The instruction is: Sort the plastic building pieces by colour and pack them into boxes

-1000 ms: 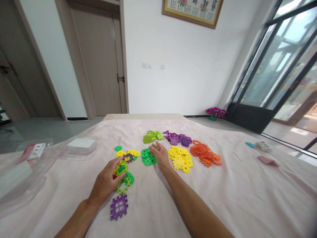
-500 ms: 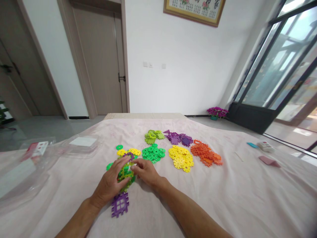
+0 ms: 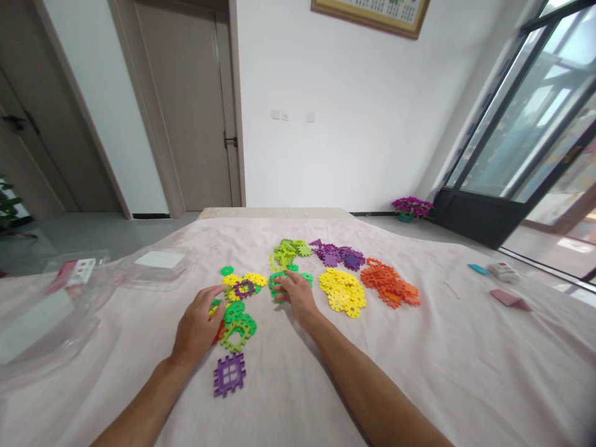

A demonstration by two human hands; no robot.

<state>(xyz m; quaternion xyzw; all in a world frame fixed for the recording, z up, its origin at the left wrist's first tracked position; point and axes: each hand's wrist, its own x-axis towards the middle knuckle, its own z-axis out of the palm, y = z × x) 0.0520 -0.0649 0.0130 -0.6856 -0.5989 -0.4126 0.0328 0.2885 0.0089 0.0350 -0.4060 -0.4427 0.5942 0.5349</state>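
Flat plastic interlocking pieces lie on a pink cloth. My left hand (image 3: 198, 326) rests, fingers curled, on a mixed heap of yellow, green and purple pieces (image 3: 237, 304). My right hand (image 3: 294, 293) lies over the dark green pile (image 3: 279, 278), its fingers bent down onto those pieces. A purple square grid piece (image 3: 229, 374) sits alone near my left wrist. Further back are sorted piles: light green (image 3: 289, 249), purple (image 3: 338, 255), yellow (image 3: 342, 290) and orange (image 3: 388, 285).
A clear plastic bag (image 3: 69, 298) with a white label lies at the left. Small objects, a teal one (image 3: 479, 269) and a pink one (image 3: 510, 299), sit at the far right. Doors, a framed picture and glass sliding doors stand beyond.
My right hand went from the mixed heap back out to the dark green pile. My left hand stayed on the mixed heap. The view tilted slightly down.
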